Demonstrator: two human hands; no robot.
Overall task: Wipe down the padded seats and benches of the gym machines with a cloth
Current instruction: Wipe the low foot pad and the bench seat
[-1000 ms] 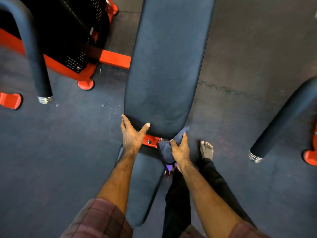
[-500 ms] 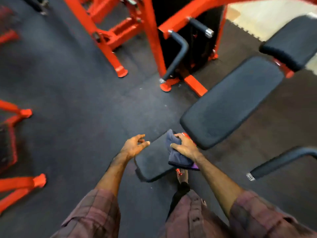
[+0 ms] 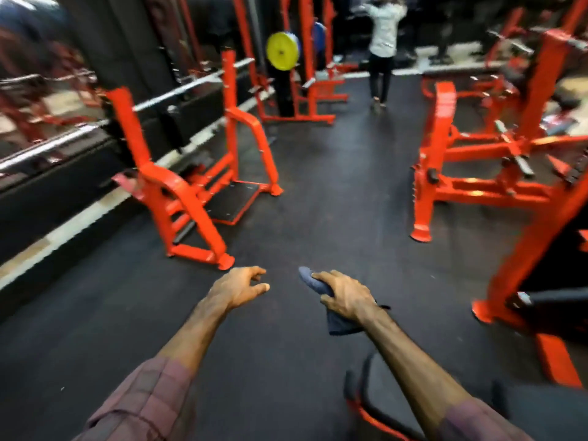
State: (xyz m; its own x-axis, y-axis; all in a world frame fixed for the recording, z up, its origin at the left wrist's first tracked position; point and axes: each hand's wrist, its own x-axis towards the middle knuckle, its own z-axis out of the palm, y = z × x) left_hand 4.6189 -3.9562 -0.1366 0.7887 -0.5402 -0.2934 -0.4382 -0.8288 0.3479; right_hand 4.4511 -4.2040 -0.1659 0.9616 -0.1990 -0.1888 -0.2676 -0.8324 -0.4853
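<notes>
Cloth (image 3: 321, 289) is in my right hand (image 3: 345, 297), fingers curled round it in a firm grip, 1 end poking fwd past my knuckles, the rest hanging under my wrist. Left hand (image 3: 237, 286) carries nothing, fingers loosely spread and a bit bent. Both arms are out over bare black floor (image 3: 318, 202), w/ no pad under them now.

Half a sec ago that cloth sat bunched on the bench pad beside me; now the bench is out of view and I'm facing down the aisle. So I reckon that bench is done and I'm between machines, hunting the next pad.

Nearest on my left is a red rack (image 3: 191, 202), w/ a dark plate at its foot. Right side has a red frame (image 3: 477, 173), too blurred to pick out any seat. Further back a yellow weight plate (image 3: 282, 50), and a person (image 3: 383, 49) stands at the far end.
</notes>
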